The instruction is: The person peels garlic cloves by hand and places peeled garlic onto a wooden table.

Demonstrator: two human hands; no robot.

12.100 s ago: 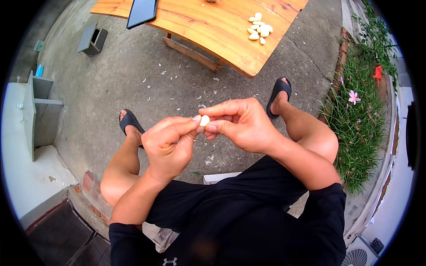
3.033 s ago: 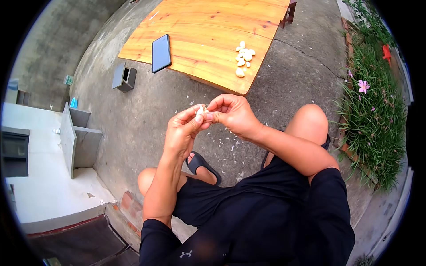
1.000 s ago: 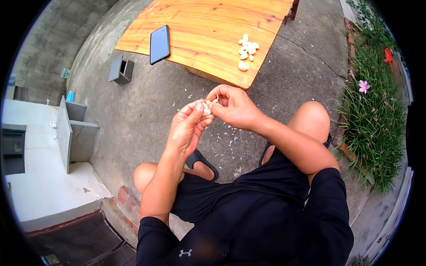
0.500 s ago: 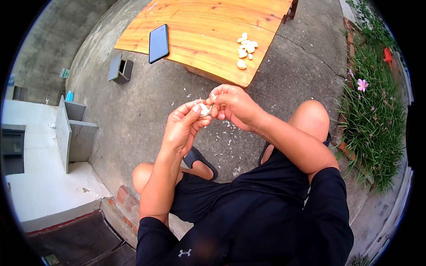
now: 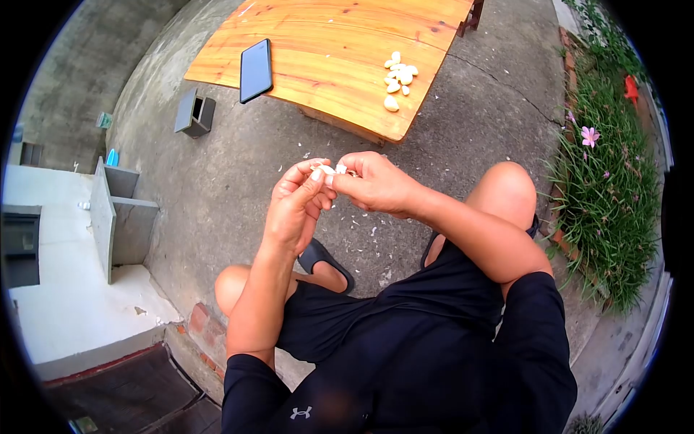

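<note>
Pinching garlic (image 5: 327, 170) between left hand (image 5: 290, 202) and right hand (image 5: 379, 186) near table's (image 5: 325, 76) front right corner, apparently mid-peel, calling for light pressure.

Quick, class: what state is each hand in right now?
Left hand: closed, pinching a small pale piece.
Right hand: closed, pinching pale papery bits beside it.

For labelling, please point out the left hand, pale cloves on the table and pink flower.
Left hand (image 5: 292, 204), head view: middle of the hand.
Pale cloves (image 5: 405, 78), head view: clove near the middle.
Pink flower (image 5: 590, 136), head view: its centre.
</note>
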